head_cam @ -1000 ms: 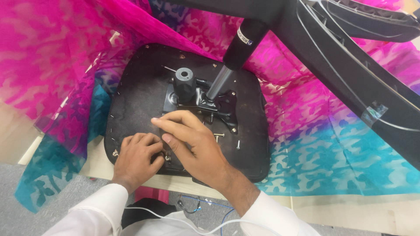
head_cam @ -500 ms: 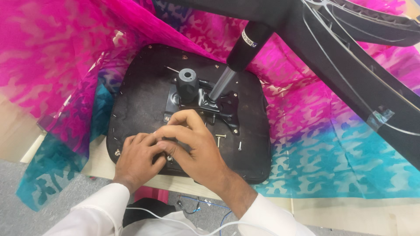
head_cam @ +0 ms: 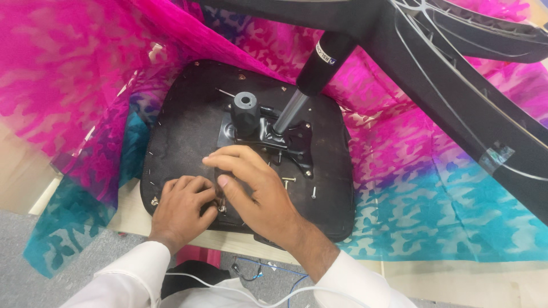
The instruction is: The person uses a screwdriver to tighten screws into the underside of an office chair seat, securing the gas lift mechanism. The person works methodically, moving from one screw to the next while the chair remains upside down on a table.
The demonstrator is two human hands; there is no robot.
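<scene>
While both hands work at seat [head_cam: 188, 122] underside, head view: left hand [head_cam: 181, 204] curled, fingertips pinching small fastener near front edge; right hand [head_cam: 257, 188] fingers together, pressing beside it. Best keep fastener square, steady. Loose screws [head_cam: 290, 181] nearby. Versus earlier frames: hands barely moved, same spot.
</scene>
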